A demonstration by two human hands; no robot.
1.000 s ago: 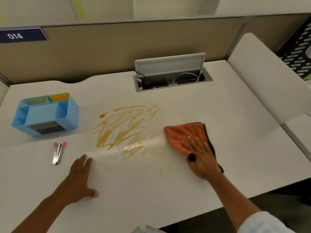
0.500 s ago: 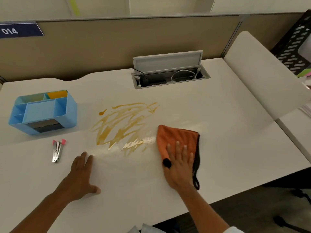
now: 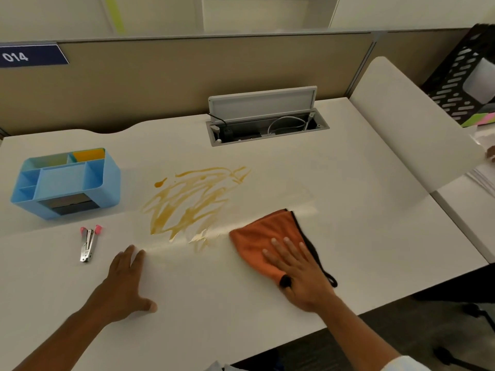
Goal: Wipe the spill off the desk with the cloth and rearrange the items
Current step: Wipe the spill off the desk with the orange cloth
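Note:
A brown-yellow smeared spill [image 3: 192,199] covers the middle of the white desk [image 3: 361,199]. Just right of its lower edge lies an orange cloth [image 3: 259,234] with a black border and loop. My right hand [image 3: 300,274] presses flat on the cloth's near half, fingers spread, thumb at its black edge. My left hand [image 3: 126,285] rests palm down on the bare desk below the spill, holding nothing. A blue desk organizer [image 3: 67,183] stands at the left, with a small silver stapler [image 3: 88,243] with pink ends lying in front of it.
An open cable box [image 3: 267,124] with a raised lid is set into the desk's back. A beige partition runs behind. A white side panel [image 3: 401,121] bounds the right, with a black file rack [image 3: 466,76] and papers beyond. The desk's front edge is near my arms.
My right hand slid the cloth leftward, closer to the spill's lower right edge. My left hand stayed flat in place. The organizer and stapler have not moved.

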